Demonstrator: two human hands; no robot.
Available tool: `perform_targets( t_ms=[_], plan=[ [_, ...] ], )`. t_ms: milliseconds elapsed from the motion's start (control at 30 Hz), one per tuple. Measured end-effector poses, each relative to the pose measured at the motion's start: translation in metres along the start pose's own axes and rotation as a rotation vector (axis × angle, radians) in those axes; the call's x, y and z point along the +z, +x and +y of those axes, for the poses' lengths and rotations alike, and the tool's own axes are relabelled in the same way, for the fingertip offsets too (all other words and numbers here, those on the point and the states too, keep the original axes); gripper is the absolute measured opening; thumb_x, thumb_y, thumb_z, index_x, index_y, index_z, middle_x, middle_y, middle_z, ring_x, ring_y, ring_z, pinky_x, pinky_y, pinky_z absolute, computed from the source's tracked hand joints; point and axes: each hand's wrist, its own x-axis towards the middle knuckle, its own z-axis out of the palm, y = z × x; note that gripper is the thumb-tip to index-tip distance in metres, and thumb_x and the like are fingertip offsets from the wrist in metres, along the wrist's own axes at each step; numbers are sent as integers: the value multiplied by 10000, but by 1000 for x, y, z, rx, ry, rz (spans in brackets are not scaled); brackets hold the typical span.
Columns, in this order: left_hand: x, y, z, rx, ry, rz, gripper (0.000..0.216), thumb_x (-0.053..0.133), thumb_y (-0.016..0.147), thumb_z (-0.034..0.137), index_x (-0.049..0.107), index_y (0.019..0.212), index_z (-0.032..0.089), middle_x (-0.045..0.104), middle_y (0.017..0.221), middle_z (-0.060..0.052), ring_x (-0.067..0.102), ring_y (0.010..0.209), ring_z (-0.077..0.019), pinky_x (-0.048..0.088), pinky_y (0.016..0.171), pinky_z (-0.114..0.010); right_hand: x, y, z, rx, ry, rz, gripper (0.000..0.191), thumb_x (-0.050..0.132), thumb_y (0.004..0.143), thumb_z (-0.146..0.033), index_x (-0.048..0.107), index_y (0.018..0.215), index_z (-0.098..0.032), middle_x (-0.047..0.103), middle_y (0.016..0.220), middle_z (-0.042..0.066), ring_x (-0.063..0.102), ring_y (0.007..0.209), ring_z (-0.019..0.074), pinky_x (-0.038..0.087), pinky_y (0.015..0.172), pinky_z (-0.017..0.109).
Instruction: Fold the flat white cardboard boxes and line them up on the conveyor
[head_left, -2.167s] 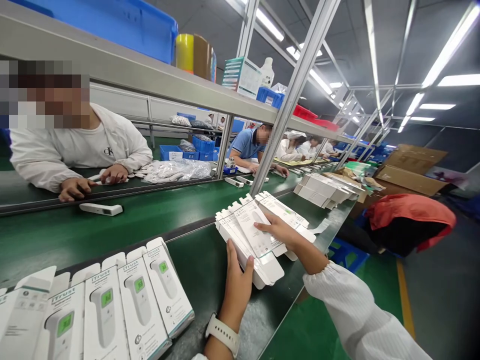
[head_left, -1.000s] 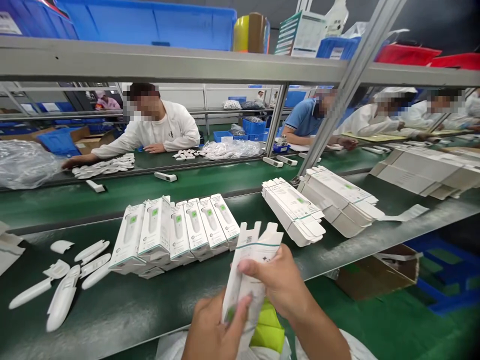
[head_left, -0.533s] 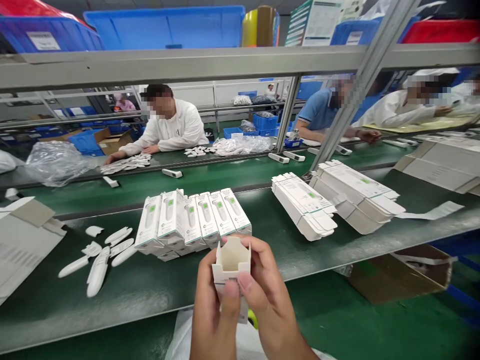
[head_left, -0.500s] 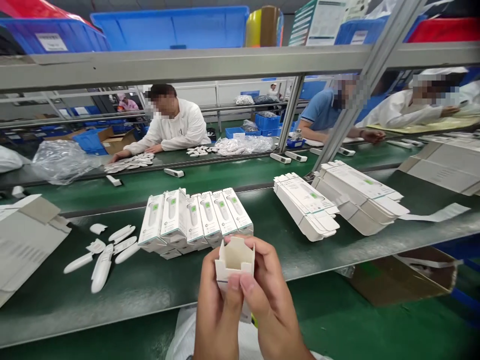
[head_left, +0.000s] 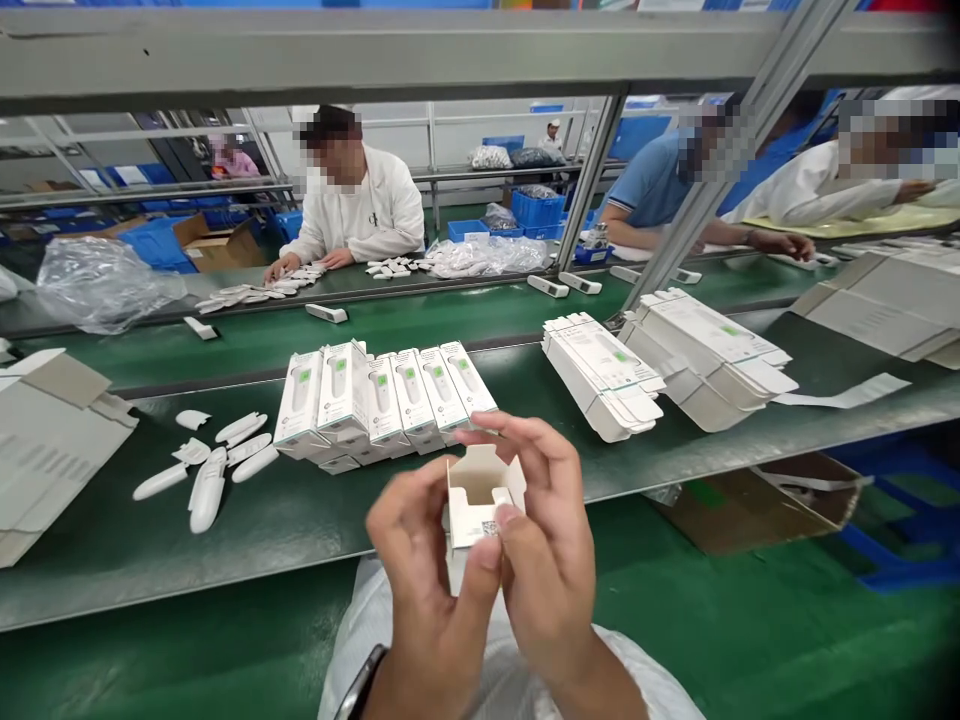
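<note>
Between my two hands is a small white cardboard box (head_left: 471, 528), upright with its top end open and flaps raised. My left hand (head_left: 431, 570) grips its left side, thumb across the near face. On the other side my right hand (head_left: 551, 540) holds it, thumb at the near flap beside a small printed code, fingers around the far edge. The inside looks bare as far as I can see. Just beyond stand rows of closed thermometer boxes (head_left: 345, 392). White plastic casing parts (head_left: 208, 492) lie loose to the left.
Stacks of flattened cartons (head_left: 600, 375) lie to the right, and a large carton (head_left: 56, 450) sits at the left. Beyond runs a green conveyor belt (head_left: 390, 325) carrying white thermometers (head_left: 327, 313). A slanted metal post (head_left: 720, 165) rises at right. Several co-workers sit opposite.
My view has tilted down, bringing my wristwatch into sight. The box has turned slightly, showing its printed code, and my right fingers have lifted and spread along its far edge.
</note>
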Motion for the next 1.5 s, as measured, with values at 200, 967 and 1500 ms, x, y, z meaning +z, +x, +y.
perform_targets(
  t_ms=[200, 967, 1500],
  plan=[
    [-33, 22, -11, 328, 239, -311, 503, 741, 1061, 225, 619, 1543, 298, 684, 1398, -94, 680, 1292, -190, 594, 1002, -250, -4, 8, -10, 509, 254, -14, 507, 556, 804, -88, 738, 1235, -285, 746, 1398, 42, 657, 1398, 273, 579, 1026, 359],
    [-54, 38, -1, 169, 206, -96, 477, 794, 1035, 328, 543, 1440, 319, 691, 1279, -82, 762, 1077, -213, 660, 828, -358, -26, 20, 11, 301, -95, -639, 475, 629, 1152, -352, 605, 1623, -409, 554, 1740, 3, 409, 1686, 277, 337, 1389, 512],
    [-97, 31, 12, 502, 706, -426, 797, 787, 867, -96, 586, 1589, 176, 717, 1408, -131, 684, 1363, -278, 618, 1101, -404, -29, 23, 16, 720, 184, -443, 613, 897, 968, -384, 674, 1538, -342, 664, 1612, 41, 621, 1533, 315, 517, 1277, 534]
  ],
)
